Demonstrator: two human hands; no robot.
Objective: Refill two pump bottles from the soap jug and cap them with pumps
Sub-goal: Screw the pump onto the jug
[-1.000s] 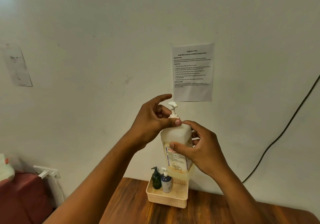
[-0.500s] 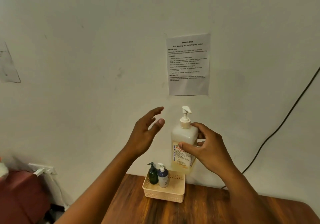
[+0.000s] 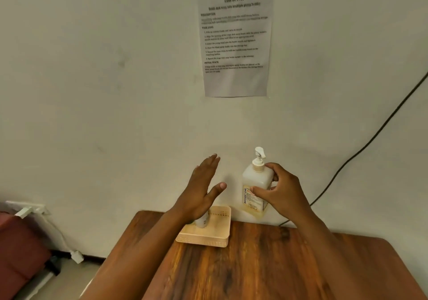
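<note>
Soap jug [image 3: 256,185] near upright, pump nozzle pointing right; right hand [image 3: 281,193] gripping it; left hand [image 3: 202,188] spread, empty.

A plain indoor room, set up as a simple test or work station rather than a lived-in home. A bare off-white wall [image 3: 115,91] carries a printed instruction sheet [image 3: 235,40] headed with a task number and listed steps. A wooden table [image 3: 266,267] stands against it, a black cable [image 3: 370,142] runs down the wall, and a white socket strip [image 3: 27,209] sits low at the left.
</note>
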